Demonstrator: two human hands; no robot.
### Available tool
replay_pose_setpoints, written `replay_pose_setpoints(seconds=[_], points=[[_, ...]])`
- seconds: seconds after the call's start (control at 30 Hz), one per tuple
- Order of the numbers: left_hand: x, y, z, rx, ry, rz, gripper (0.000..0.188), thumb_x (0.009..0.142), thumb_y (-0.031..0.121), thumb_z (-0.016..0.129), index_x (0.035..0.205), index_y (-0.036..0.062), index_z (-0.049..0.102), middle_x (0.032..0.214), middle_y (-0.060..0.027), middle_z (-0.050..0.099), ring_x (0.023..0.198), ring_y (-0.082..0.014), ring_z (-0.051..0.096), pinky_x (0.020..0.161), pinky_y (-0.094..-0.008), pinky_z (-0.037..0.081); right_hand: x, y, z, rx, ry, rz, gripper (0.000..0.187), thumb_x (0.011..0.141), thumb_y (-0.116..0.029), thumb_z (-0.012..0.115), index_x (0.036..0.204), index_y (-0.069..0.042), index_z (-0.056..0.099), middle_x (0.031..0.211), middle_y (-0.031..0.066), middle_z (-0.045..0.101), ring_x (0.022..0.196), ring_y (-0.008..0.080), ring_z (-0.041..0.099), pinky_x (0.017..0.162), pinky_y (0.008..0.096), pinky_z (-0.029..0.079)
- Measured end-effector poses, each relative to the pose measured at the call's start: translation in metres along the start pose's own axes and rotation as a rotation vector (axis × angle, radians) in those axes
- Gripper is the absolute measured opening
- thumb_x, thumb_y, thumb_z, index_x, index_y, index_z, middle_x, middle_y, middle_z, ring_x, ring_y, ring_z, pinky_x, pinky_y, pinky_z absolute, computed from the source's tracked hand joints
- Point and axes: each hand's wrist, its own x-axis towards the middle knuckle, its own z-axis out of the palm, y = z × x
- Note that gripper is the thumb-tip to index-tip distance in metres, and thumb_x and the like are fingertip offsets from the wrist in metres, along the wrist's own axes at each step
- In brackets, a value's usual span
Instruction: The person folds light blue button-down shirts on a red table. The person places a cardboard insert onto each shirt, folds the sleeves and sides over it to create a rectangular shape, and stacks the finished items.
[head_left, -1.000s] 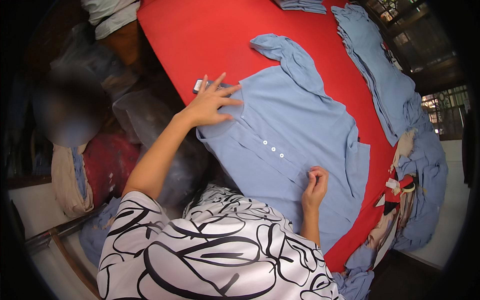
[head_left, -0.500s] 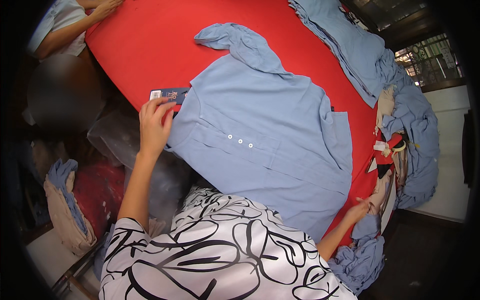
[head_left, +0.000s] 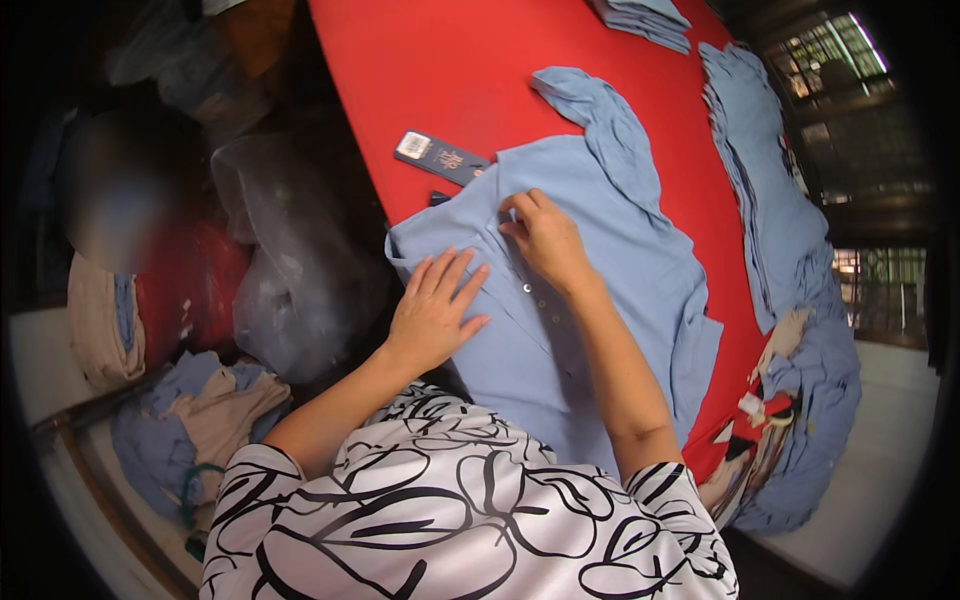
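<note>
A light blue shirt [head_left: 620,250] lies spread out on a red-covered table [head_left: 450,70], its far sleeve stretched away from me. Small white buttons [head_left: 528,288] run along its front placket. My left hand [head_left: 435,315] rests flat on the shirt near the collar end, fingers spread. Just to its right, my right hand [head_left: 548,243] is closed, with thumb and fingertips pinching the fabric at the upper placket. A dark blue hang tag [head_left: 440,157] with a white label sticks out beyond the collar, lying on the red cover.
Folded light blue garments [head_left: 645,20] lie at the far edge. A long blue stack [head_left: 755,190] lines the right side, with a blue cloth heap [head_left: 800,440] and small tools nearby. Left of the table are a clear plastic bag [head_left: 300,290] and beige-and-blue cloth [head_left: 200,430].
My left hand has left the tag for the shirt front. My right hand has come from the table's right edge to the placket. The view has turned, and the other person's arms have left it.
</note>
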Motion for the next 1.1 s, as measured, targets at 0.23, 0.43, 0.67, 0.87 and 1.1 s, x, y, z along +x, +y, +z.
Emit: replay_pose_setpoints(seconds=[0.23,0.43,0.67,0.87,1.1], points=[[-0.002,-0.002,0.008,0.022,0.014,-0.073,0.069,0.083,0.038,0.070,0.141,0.0066,0.049,0.147,-0.0151,0.043,0.140,-0.0368,0.032,0.114,-0.0545,0.023,0.006,0.006,0.012,0.009,0.039,-0.075,0.018,0.080,-0.014,0.076,0.088,-0.005,0.063,0.083,0.0094,0.058,0.069,0.0245,0.058,0.064,0.0347,0.047],[0.003,0.017,-0.003,-0.043,-0.016,0.049,0.055,0.084,0.031,0.070,0.132,0.0072,0.057,0.144,-0.0130,0.046,0.139,-0.0365,0.034,0.113,-0.0573,0.023,-0.031,0.034,-0.038,0.281,0.385,0.173,0.011,0.088,-0.010,0.071,0.089,-0.001,0.066,0.083,-0.0002,0.059,0.069,0.0099,0.050,0.061,0.0262,0.042],[0.001,0.051,0.012,-0.260,-0.170,0.342,0.047,0.083,0.022,0.071,0.126,0.0082,0.061,0.140,-0.0130,0.050,0.137,-0.0357,0.038,0.112,-0.0581,0.027,-0.167,0.070,-0.138,0.369,0.633,0.737,0.014,0.091,-0.012,0.067,0.090,0.002,0.067,0.079,-0.0023,0.061,0.074,0.0076,0.053,0.069,0.0228,0.043],[0.049,0.075,0.049,-0.120,-0.161,0.363,0.064,0.088,0.040,0.064,0.142,0.0113,0.048,0.149,-0.0114,0.043,0.140,-0.0336,0.034,0.115,-0.0577,0.024,-0.179,0.080,-0.046,-0.231,0.544,0.406,0.011,0.084,-0.009,0.068,0.090,0.000,0.067,0.080,0.0124,0.061,0.072,0.0249,0.056,0.070,0.0343,0.046],[0.054,0.057,0.072,-0.021,-0.075,0.401,0.070,0.089,0.046,0.062,0.147,0.0131,0.042,0.154,-0.0103,0.038,0.143,-0.0340,0.030,0.116,-0.0580,0.021,-0.216,0.151,-0.059,0.679,1.166,0.692,0.021,0.100,-0.027,0.057,0.096,-0.006,0.060,0.079,-0.0027,0.050,0.065,0.0080,0.049,0.058,0.0233,0.045]])
